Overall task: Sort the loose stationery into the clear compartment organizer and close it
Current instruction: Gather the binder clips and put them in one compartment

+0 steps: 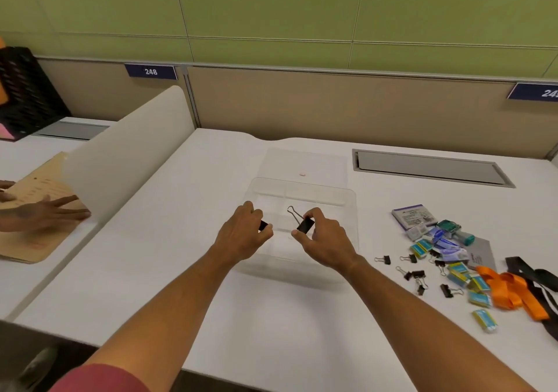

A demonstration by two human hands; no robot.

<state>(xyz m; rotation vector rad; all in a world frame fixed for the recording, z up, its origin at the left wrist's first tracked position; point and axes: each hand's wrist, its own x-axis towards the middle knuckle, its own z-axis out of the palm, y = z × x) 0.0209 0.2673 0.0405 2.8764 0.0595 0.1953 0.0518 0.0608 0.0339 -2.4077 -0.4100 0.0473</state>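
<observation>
The clear compartment organizer [320, 193] lies open mid-table, its lid [305, 160] flat behind it. Both my hands hover over its near compartments. My left hand [243, 234] pinches a small black binder clip [263, 225], mostly hidden by the fingers. My right hand [324, 239] holds a larger black binder clip [305, 225] with its wire handles pointing up and left. Loose binder clips [418, 275] lie scattered on the table to the right of my right forearm, beside several small blue and yellow staple boxes [478, 298].
At the right lie a purple-white box [413, 218], a green stapler [454, 230], an orange lanyard [510, 289] and a black strap [540, 280]. A grey cable hatch [428, 168] sits at the back. A white divider [126, 156] stands left; another person's hand [51, 213] rests on a folder.
</observation>
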